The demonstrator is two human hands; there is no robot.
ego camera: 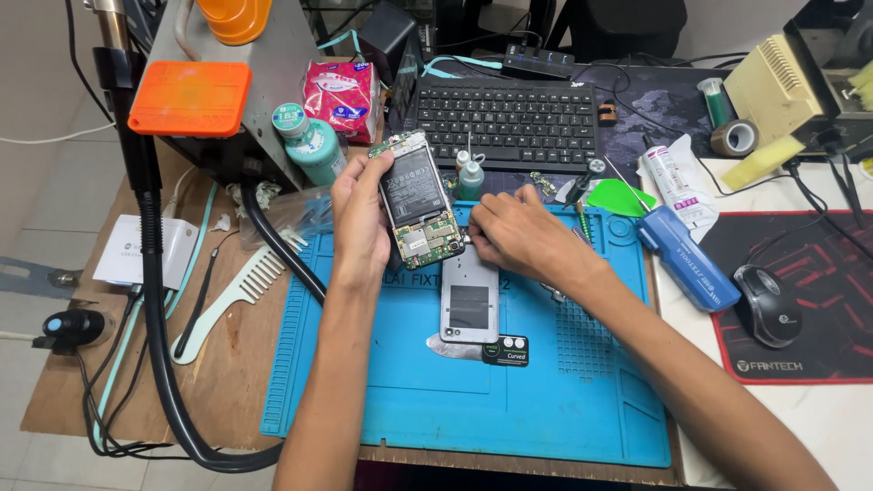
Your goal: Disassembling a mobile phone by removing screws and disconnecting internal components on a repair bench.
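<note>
My left hand (359, 218) holds an opened phone (416, 198) by its left side, tilted above the blue work mat (382, 382). The phone's black battery and green circuit board face up. My right hand (518, 238) rests on the mat right of the phone, fingertips pinched at the phone's lower right corner; what they pinch is too small to see. Just below the phone, a grey back cover (469, 305) lies flat on the mat with a small black card (506, 350) at its lower edge.
A black keyboard (505, 123) sits behind the mat, with small bottles (470, 177) before it. A blue electric screwdriver (687, 257), green pry tool (618, 196), mouse (767, 305) on red-edged pad lie right. Left: white comb (232, 300), black hose (155, 300), teal bottle (314, 145).
</note>
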